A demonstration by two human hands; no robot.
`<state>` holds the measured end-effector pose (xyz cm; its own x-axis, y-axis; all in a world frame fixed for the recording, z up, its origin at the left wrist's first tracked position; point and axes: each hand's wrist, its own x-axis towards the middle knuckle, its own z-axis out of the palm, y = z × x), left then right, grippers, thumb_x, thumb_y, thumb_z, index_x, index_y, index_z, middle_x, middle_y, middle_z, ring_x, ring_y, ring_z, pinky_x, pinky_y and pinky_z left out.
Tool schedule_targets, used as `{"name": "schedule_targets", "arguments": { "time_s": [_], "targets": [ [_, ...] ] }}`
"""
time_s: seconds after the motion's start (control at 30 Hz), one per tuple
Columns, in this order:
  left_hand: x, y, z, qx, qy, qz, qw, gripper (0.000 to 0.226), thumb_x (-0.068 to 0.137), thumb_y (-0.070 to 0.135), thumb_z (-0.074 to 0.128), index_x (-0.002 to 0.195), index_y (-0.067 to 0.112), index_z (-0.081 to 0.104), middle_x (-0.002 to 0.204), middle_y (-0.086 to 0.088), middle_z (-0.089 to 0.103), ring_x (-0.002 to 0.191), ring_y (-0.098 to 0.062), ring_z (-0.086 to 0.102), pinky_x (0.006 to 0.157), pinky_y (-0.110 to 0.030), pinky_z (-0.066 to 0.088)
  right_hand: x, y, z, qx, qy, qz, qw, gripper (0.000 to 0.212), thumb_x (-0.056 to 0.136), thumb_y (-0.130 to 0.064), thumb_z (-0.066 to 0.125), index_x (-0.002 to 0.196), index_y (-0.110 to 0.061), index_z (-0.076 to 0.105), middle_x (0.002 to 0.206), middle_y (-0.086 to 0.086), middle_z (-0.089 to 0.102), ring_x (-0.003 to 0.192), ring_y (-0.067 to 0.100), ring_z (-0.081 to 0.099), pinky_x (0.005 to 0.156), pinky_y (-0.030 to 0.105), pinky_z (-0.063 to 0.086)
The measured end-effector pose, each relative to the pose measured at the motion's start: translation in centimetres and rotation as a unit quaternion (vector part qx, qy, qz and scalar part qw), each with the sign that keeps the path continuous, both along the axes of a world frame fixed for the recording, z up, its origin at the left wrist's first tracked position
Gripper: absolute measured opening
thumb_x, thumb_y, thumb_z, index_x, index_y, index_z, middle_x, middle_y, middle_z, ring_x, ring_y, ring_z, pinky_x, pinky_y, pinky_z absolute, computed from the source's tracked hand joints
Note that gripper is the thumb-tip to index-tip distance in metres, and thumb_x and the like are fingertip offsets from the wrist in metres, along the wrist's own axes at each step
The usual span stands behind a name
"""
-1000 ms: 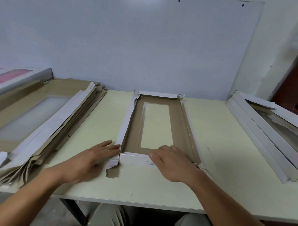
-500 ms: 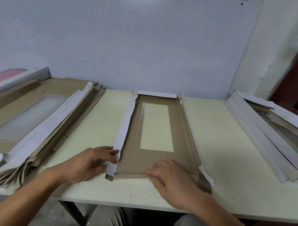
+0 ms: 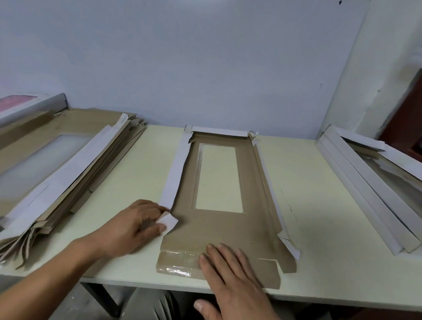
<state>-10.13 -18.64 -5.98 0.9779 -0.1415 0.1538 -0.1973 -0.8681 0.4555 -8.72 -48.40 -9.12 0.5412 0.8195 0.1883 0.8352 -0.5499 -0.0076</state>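
Observation:
A brown cardboard box blank (image 3: 217, 229) with a rectangular window lies flattened on the pale table (image 3: 323, 211), its near flap folded out toward the table's front edge. White-faced side flaps run along both long sides. My left hand (image 3: 136, 226) pinches the small white corner tab (image 3: 167, 221) at the near end of the left flap. My right hand (image 3: 232, 280) lies flat, fingers straight, pressing the near flap down onto the table.
A thick stack of flattened window box blanks (image 3: 49, 178) fills the left of the table. A pink-windowed box (image 3: 23, 105) sits behind that stack. More white-edged boxes (image 3: 383, 189) lie at the right. A pale wall stands close behind the table.
The box's near end wall has been folded down flat toward the table's edge. My right hand slid toward me with it. My left hand took hold of the white corner tab.

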Motion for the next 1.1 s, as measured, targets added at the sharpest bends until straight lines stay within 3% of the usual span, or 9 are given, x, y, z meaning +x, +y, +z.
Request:
{"name": "schedule_targets", "arguments": {
  "time_s": [0.07, 0.17, 0.27, 0.33, 0.43, 0.63, 0.83, 0.97, 1.1],
  "targets": [
    [0.3, -1.5, -0.3, 0.002, -0.020, 0.065, 0.998, 0.044, 0.096, 0.050, 0.044, 0.081, 0.012, 0.060, 0.104, 0.004, 0.066, 0.105, -0.017, 0.055, 0.095, -0.028, 0.038, -0.3, 0.1, 0.4, 0.002, 0.012, -0.009, 1.000, 0.071, 0.076, -0.066, 0.041, 0.124, -0.023, 0.072, 0.132, -0.001, 0.066, 0.121, 0.018, 0.064, 0.098, 0.040, 0.035],
    [0.7, -4.4, -1.3, 0.134, -0.043, 0.137, 0.980, 0.040, 0.101, 0.045, 0.034, 0.108, 0.018, 0.064, 0.134, -0.003, 0.054, 0.123, -0.028, 0.048, 0.104, -0.038, 0.037, -0.2, -0.2, 1.5, 0.018, 0.004, -0.007, 1.000, 0.060, 0.083, -0.061, 0.040, 0.122, -0.028, 0.072, 0.130, -0.007, 0.067, 0.118, 0.013, 0.064, 0.101, 0.036, 0.044],
    [0.9, -6.5, -1.6, 0.194, -0.037, 0.110, 0.974, 0.049, 0.101, 0.047, 0.019, 0.117, 0.023, 0.058, 0.131, -0.004, 0.052, 0.109, -0.031, 0.053, 0.091, -0.040, 0.047, 1.6, -1.1, 2.9, 0.115, 0.107, 0.015, 0.987, 0.042, 0.096, -0.048, 0.040, 0.114, -0.027, 0.072, 0.115, -0.012, 0.071, 0.107, 0.007, 0.064, 0.096, 0.023, 0.049],
    [1.0, -7.0, -1.5, 0.227, -0.040, 0.096, 0.968, 0.046, 0.102, 0.044, 0.015, 0.116, 0.024, 0.055, 0.121, 0.000, 0.052, 0.098, -0.026, 0.053, 0.082, -0.036, 0.047, 3.2, -2.3, 4.0, 0.188, 0.192, -0.051, 0.962, 0.044, 0.097, -0.049, 0.037, 0.094, -0.020, 0.070, 0.084, -0.006, 0.067, 0.080, 0.009, 0.060, 0.077, 0.030, 0.051],
    [1.1, -7.0, -1.5, 0.246, -0.032, 0.097, 0.964, 0.036, 0.105, 0.040, 0.019, 0.119, 0.026, 0.049, 0.117, 0.002, 0.047, 0.097, -0.023, 0.048, 0.081, -0.032, 0.045, 6.5, -4.5, 4.9, 0.299, 0.100, -0.178, 0.932, 0.035, 0.093, -0.041, 0.055, 0.066, -0.018, 0.059, 0.058, -0.004, 0.051, 0.054, 0.012, 0.048, 0.053, 0.032, 0.041],
    [1.0, -7.2, -1.2, 0.250, -0.033, 0.101, 0.962, 0.056, 0.096, 0.040, 0.001, 0.110, 0.021, 0.052, 0.109, 0.000, 0.048, 0.092, -0.025, 0.049, 0.075, -0.033, 0.045, 12.8, -8.4, 4.9, 0.150, 0.209, -0.379, 0.889, 0.019, 0.099, -0.043, 0.049, 0.103, -0.025, 0.054, 0.101, 0.001, 0.062, 0.090, 0.025, 0.061, 0.083, 0.040, 0.051],
    [0.7, -7.5, -0.9, 0.232, -0.052, 0.102, 0.966, 0.076, 0.097, 0.047, -0.015, 0.103, 0.018, 0.055, 0.103, -0.001, 0.051, 0.086, -0.026, 0.050, 0.071, -0.035, 0.047, 12.6, -6.9, 4.3, 0.061, 0.273, -0.250, 0.927, 0.025, 0.089, -0.036, 0.067, 0.099, -0.037, 0.044, 0.078, -0.008, 0.058, 0.057, 0.010, 0.054, 0.057, 0.025, 0.043],
    [0.4, -7.8, -0.3, 0.250, -0.048, 0.091, 0.963, 0.083, 0.094, 0.046, -0.022, 0.102, 0.017, 0.055, 0.094, -0.003, 0.048, 0.075, -0.027, 0.049, 0.068, -0.037, 0.044, 12.9, -6.6, 4.3, 0.071, 0.260, -0.193, 0.943, 0.017, 0.083, -0.027, 0.071, 0.074, -0.035, 0.059, 0.077, -0.012, 0.065, 0.068, 0.006, 0.059, 0.066, 0.023, 0.047],
    [0.5, -7.7, 0.0, 0.208, -0.035, 0.070, 0.975, 0.080, 0.091, 0.056, -0.020, 0.107, 0.020, 0.050, 0.097, 0.001, 0.050, 0.076, -0.025, 0.050, 0.067, -0.036, 0.044, 13.3, -7.3, 5.0, 0.051, 0.332, -0.131, 0.933, 0.020, 0.096, -0.028, 0.059, 0.083, -0.023, 0.073, 0.068, -0.009, 0.066, 0.056, 0.004, 0.057, 0.058, 0.016, 0.043]
  ]
}}
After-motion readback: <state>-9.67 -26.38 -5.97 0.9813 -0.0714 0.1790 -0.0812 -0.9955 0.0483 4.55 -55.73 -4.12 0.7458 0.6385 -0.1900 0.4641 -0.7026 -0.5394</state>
